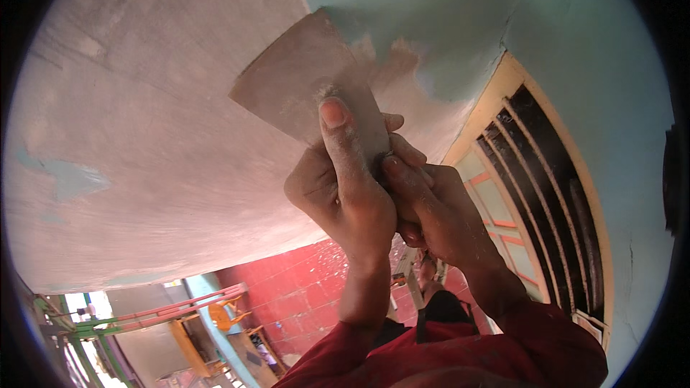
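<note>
Both my hands grip a wide-bladed scraper, its flat metal blade fanning out up and to the left. My left hand is closed round its lower part, with the thumb laid along the dusty blade. Beside it my right hand is closed on the same tool from the right; the handle is hidden by my fingers. The blade's far corner lies at the border between turquoise paint and the bare, pale grey-pink surface. Whether the whole edge touches is unclear. Pale dust coats the left thumb.
On the right is a barred opening with a cream frame. A small patch of turquoise paint shows on the left of the bare surface. Far below lie a red tiled floor, part of a ladder by my legs, and an orange chair.
</note>
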`<state>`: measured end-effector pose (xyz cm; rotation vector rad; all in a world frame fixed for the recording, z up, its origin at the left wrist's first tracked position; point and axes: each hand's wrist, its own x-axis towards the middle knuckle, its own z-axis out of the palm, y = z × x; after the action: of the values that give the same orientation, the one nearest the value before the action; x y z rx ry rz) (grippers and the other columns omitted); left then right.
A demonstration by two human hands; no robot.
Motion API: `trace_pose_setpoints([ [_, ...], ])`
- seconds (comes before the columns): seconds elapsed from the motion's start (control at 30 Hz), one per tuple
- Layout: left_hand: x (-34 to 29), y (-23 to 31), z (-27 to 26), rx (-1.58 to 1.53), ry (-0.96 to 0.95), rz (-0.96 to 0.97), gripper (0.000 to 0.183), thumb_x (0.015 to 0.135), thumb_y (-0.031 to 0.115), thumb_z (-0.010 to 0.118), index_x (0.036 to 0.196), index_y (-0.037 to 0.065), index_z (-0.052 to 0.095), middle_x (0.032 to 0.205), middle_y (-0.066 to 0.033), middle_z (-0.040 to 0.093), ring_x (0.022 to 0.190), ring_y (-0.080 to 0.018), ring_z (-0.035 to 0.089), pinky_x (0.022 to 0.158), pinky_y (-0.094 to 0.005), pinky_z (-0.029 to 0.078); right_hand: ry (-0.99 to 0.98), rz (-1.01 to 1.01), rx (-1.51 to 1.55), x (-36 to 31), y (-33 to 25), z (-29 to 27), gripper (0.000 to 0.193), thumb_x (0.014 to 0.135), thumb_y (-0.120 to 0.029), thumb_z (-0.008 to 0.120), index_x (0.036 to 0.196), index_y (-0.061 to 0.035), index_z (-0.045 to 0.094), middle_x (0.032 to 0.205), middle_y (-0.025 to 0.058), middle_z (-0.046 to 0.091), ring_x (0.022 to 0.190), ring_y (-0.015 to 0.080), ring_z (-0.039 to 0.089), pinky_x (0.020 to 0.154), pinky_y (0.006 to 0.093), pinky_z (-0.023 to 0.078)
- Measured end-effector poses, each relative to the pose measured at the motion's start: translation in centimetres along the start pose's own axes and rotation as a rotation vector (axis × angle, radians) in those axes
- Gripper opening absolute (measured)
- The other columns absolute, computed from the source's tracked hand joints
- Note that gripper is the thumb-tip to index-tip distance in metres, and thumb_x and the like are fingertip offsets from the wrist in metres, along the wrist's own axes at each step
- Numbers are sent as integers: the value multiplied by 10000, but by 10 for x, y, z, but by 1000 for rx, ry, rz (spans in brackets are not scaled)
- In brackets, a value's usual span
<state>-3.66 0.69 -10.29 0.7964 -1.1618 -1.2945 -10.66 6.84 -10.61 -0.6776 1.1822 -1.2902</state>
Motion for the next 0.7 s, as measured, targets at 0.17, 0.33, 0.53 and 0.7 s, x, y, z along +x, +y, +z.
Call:
trace_pose_setpoints([
  [0.17,-2,3,-1,70,10,17,634,1031,420,485,754,-131,635,510,-132,581,445,-157,572,450,-244,427,-116,-189,92,-5,-4,-7,476,1042,-389,428,1216,21,593,659,29,569,637,71,507,539,263,390],
  [0.33,1,1,6,153,64,87,594,1041,431,433,794,-85,594,470,-151,535,352,-184,484,393,-268,386,-64,-291,-44,-3,3,-7,478,1035,-381,440,1280,11,560,698,89,618,686,126,569,605,311,449],
  [0.53,11,28,26,74,59,138,579,1047,412,422,786,-80,581,468,-124,512,369,-186,493,398,-281,393,-170,-441,-12,5,-10,-13,493,1032,-397,440,1275,11,571,785,129,662,726,164,612,676,331,482],
  [0.7,6,24,16,207,100,153,629,1034,430,471,749,-112,617,503,-132,564,421,-173,549,447,-257,424,-21,-348,-70,-16,-25,3,469,1035,-384,435,1283,-8,564,854,153,670,765,183,631,711,328,489],
])
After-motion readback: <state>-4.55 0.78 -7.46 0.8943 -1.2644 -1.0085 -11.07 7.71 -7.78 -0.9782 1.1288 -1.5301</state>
